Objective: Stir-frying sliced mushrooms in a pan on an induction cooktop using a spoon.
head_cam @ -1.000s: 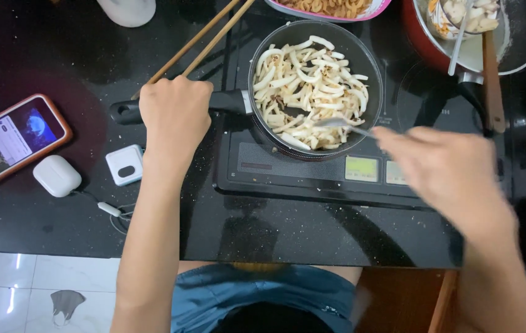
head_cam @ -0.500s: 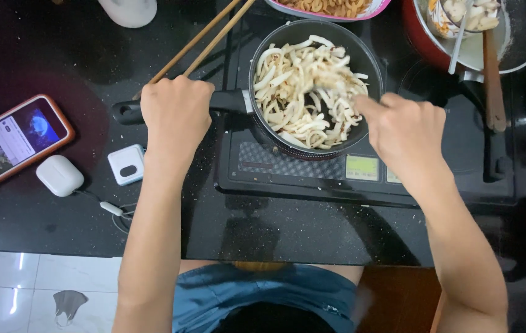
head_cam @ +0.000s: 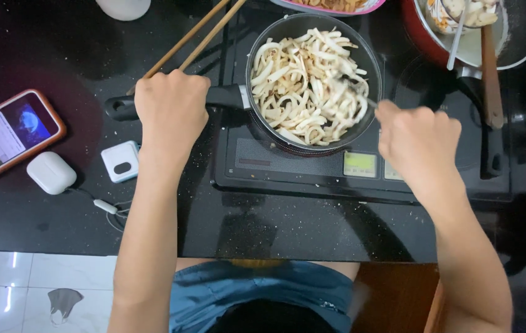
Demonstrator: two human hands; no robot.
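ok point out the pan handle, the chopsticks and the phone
pan handle (head_cam: pixel 117 106), head view, on the bare end left of the left hand
chopsticks (head_cam: pixel 190 40), head view, on the middle of the pair
phone (head_cam: pixel 5 134), head view, on the lit screen

Black speckled stone bench (head_cam: pixel 287 228) in front of me. On it: black flat induction cooker (head_cam: pixel 312 169) at centre, orange-cased smartphone (head_cam: pixel 4 139) at far left with screen lit, white rounded earbud case (head_cam: pixel 51 172) just beside it, small white square charger (head_cam: pixel 120 161) with a thin white cable (head_cam: pixel 106 206), two long wooden chopsticks (head_cam: pixel 189 38) lying diagonally toward the top, white round container (head_cam: pixel 124 7) at top edge.
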